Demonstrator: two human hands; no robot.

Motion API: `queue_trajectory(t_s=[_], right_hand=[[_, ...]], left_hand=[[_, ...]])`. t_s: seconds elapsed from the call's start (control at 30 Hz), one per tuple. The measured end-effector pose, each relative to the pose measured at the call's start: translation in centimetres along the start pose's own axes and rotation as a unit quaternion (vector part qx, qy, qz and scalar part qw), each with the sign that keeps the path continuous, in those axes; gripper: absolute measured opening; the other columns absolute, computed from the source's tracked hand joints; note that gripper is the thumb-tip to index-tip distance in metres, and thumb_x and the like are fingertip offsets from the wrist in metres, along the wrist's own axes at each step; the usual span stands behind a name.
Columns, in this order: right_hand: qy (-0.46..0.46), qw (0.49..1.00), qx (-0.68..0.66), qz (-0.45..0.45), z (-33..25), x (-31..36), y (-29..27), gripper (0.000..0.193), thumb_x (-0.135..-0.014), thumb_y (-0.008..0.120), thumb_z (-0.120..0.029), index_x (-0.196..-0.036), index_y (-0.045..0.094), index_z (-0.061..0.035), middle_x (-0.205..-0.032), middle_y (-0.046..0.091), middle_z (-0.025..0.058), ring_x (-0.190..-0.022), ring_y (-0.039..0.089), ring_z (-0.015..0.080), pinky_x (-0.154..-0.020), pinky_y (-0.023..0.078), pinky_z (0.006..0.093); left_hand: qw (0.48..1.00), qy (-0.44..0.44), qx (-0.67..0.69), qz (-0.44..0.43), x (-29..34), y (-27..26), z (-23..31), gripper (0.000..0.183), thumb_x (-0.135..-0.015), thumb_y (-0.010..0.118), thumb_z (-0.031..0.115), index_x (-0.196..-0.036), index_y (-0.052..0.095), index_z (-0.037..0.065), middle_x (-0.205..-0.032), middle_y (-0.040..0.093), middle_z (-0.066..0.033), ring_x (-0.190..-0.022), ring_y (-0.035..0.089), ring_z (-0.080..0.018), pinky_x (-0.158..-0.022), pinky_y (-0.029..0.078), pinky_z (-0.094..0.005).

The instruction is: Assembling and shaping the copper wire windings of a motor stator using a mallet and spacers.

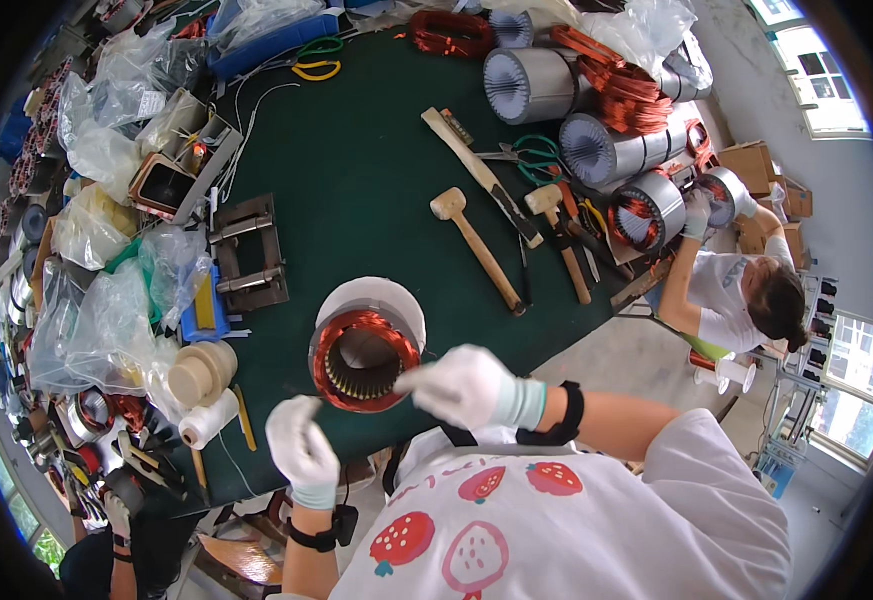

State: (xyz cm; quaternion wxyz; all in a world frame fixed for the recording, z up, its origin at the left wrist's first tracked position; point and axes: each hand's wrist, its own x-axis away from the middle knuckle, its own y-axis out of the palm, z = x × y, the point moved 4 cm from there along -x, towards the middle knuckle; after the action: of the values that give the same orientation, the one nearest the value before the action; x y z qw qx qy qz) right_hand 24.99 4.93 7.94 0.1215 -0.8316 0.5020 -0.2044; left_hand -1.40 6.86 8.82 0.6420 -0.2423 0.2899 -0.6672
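A motor stator (364, 362) stands near the table's front edge, its copper winding ring facing up around a slotted bore. A pale curved sheet (381, 296) lies against its far side. My left hand (302, 448), in a white glove, hovers just off the stator's near left with fingers curled together. My right hand (478, 388), gloved too, is at the stator's right rim, thumb and fingertips pressed together beside the winding. Whatever either hand pinches, perhaps a fine strand, is too small to make out.
Mallets (478, 250), scissors (531, 155) and hand tools lie right of centre. Stators (531, 85) and copper coils (626, 90) crowd the far right, where a co-worker (731, 295) handles one. A metal fixture (248, 252), plastic bags (106, 330) and a thread spool (208, 420) line the left.
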Motion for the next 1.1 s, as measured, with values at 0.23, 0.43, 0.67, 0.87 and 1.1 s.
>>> queue_trajectory(t_s=[0.23,0.43,0.67,0.87,1.1], right_hand=[[0.284,0.89,0.274,0.229,17.6,0.4,-4.0,0.072,-0.084,0.067,-0.013,-0.15,0.038,-0.0106,-0.137,0.052,0.0252,-0.119,0.056,0.043,-0.097,0.049,0.049],[0.344,0.889,-0.054,0.298,22.3,1.0,-5.7,0.036,-0.098,0.055,-0.017,-0.133,0.051,-0.0077,-0.083,0.061,0.0103,-0.074,0.063,0.0261,-0.068,0.052,0.0377],[0.37,0.922,-0.116,-0.005,2.0,5.7,-5.9,0.023,-0.1,0.064,-0.025,-0.108,0.062,-0.0031,-0.069,0.055,-0.0017,-0.05,0.048,0.0053,-0.046,0.037,0.0209],[0.089,0.887,-0.285,0.353,-4.2,5.7,-18.1,0.038,-0.11,0.04,-0.032,-0.078,0.047,-0.0131,-0.062,0.041,-0.0038,-0.049,0.035,0.0068,-0.045,0.029,0.0252],[0.251,0.965,0.047,-0.069,-2.2,6.4,4.1,0.041,-0.095,0.066,-0.04,-0.102,0.058,0.0004,-0.075,0.065,0.0221,-0.069,0.066,0.0372,-0.064,0.054,0.0455]], left_hand=[[0.956,0.151,-0.159,-0.196,3.2,6.7,5.3,0.051,-0.083,0.071,0.015,-0.129,0.057,0.001,-0.124,0.062,-0.0176,-0.12,0.056,-0.0357,-0.113,0.035,-0.0516],[0.977,0.14,-0.088,-0.133,4.9,3.9,4.9,0.047,-0.081,0.072,0.013,-0.125,0.06,0.003,-0.123,0.063,-0.0162,-0.12,0.057,-0.0352,-0.105,0.042,-0.0491],[0.997,-0.013,-0.071,-0.037,4.4,6.3,-1.1,0.116,-0.063,0.093,0.02,-0.153,0.024,-0.004,-0.15,0.038,-0.0284,-0.138,0.04,-0.0438,-0.114,0.035,-0.0487],[0.998,-0.009,0.06,0.008,4.6,7.2,-3.2,0.117,-0.057,0.095,0.013,-0.153,0.029,0.0,-0.151,0.038,-0.0266,-0.138,0.041,-0.0422,-0.113,0.039,-0.048],[0.998,0.035,0.045,0.021,4.7,7.0,-4.0,0.115,-0.054,0.097,0.02,-0.149,0.035,0.002,-0.145,0.044,-0.0245,-0.126,0.048,-0.043,-0.104,0.042,-0.0501]])
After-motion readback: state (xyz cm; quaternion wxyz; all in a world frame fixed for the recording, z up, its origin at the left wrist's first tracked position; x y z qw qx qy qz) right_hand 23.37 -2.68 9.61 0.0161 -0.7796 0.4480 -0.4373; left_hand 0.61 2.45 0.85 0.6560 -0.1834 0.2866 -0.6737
